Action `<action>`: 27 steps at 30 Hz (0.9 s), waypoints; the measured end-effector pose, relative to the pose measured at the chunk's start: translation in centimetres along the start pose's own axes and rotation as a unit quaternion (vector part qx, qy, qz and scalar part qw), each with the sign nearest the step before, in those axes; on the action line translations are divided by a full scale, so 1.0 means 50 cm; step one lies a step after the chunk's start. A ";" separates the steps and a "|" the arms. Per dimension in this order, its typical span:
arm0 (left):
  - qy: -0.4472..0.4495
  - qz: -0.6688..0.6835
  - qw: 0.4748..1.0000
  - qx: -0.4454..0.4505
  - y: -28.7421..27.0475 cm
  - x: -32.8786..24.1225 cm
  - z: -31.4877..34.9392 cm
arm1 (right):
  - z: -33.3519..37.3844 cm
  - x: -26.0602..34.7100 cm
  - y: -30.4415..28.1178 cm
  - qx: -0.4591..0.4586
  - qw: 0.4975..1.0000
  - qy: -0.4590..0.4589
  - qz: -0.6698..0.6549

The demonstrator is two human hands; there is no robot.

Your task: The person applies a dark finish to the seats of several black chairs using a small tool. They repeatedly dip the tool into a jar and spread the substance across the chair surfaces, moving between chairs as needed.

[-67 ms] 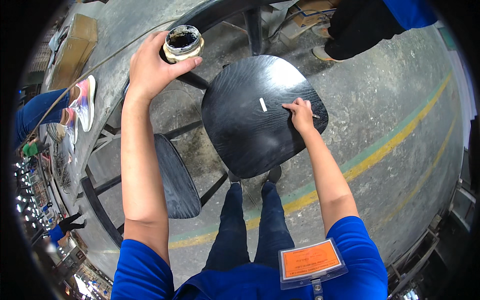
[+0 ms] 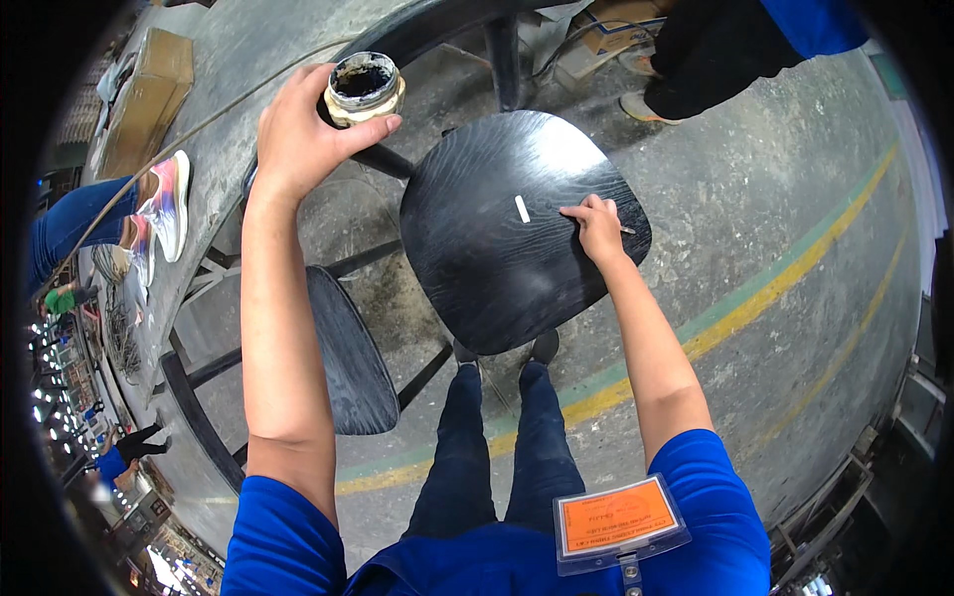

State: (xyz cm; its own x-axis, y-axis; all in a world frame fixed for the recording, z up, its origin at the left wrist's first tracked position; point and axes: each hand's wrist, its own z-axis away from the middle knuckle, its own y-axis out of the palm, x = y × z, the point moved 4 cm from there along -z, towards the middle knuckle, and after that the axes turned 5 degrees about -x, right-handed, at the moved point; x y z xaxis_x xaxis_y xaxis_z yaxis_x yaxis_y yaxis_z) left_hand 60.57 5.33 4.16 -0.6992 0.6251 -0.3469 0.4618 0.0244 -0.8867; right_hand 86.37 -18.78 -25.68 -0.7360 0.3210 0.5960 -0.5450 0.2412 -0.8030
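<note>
My left hand is wrapped round an open jar with dark, crusted stuff inside and pale smears on its wall. It holds the jar up at the far left of a black wood-grained chair seat. On the right part of that seat is my right hand, its fingers pinched together on a thin stick. Only the stick's end shows beside the hand, so its kind is hidden. A short white strip lies on the seat, left of my right fingertips and apart from them.
Another dark chair seat with its frame stands to the left. A person in dark trousers stands at the far right; another's sneakers are at the left. A cardboard box and a thin cord lie beyond.
</note>
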 end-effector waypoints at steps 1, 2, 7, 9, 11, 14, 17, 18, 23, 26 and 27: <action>0.004 -0.007 1.000 -0.006 0.000 -0.001 0.000 | -0.004 -0.005 0.001 0.025 1.000 0.015 0.003; 0.006 -0.008 1.000 -0.006 -0.001 -0.003 0.001 | -0.008 -0.007 -0.001 0.029 1.000 0.004 0.007; 0.014 -0.012 1.000 -0.017 0.000 -0.001 -0.009 | -0.041 -0.019 -0.011 -0.019 1.000 0.007 0.019; 0.015 -0.012 1.000 -0.020 0.001 -0.001 -0.008 | -0.035 -0.017 -0.009 -0.026 0.999 -0.017 0.011; 0.012 -0.008 1.000 -0.023 0.001 -0.001 -0.007 | -0.026 -0.017 -0.006 -0.009 0.999 -0.028 0.014; 0.014 -0.027 0.999 -0.025 -0.001 -0.006 -0.004 | -0.028 -0.020 -0.006 0.030 0.998 -0.044 0.019; 0.012 -0.031 0.999 -0.018 -0.003 -0.011 -0.002 | -0.038 -0.022 -0.007 0.027 0.999 -0.029 0.013; 0.012 -0.035 0.999 -0.021 -0.004 -0.012 -0.002 | -0.040 -0.022 -0.009 0.004 1.000 -0.019 0.009; 0.008 -0.024 1.000 -0.016 -0.004 -0.012 0.002 | -0.023 -0.014 -0.003 0.000 1.000 -0.029 0.001; 0.016 -0.038 0.999 -0.032 -0.005 -0.016 0.007 | -0.021 -0.021 -0.008 0.020 1.000 -0.022 -0.004; 0.022 -0.040 0.998 -0.034 -0.005 -0.017 0.007 | -0.020 -0.023 -0.012 -0.001 1.000 -0.015 -0.014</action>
State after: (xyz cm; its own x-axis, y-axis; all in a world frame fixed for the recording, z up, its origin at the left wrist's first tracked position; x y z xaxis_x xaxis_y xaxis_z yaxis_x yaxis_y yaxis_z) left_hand 60.86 4.50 4.60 -0.7119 0.6520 -0.2611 0.4427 0.1279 -0.8875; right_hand 87.94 -18.38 -25.89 -0.7324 0.2876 0.6172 -0.5644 0.2508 -0.7865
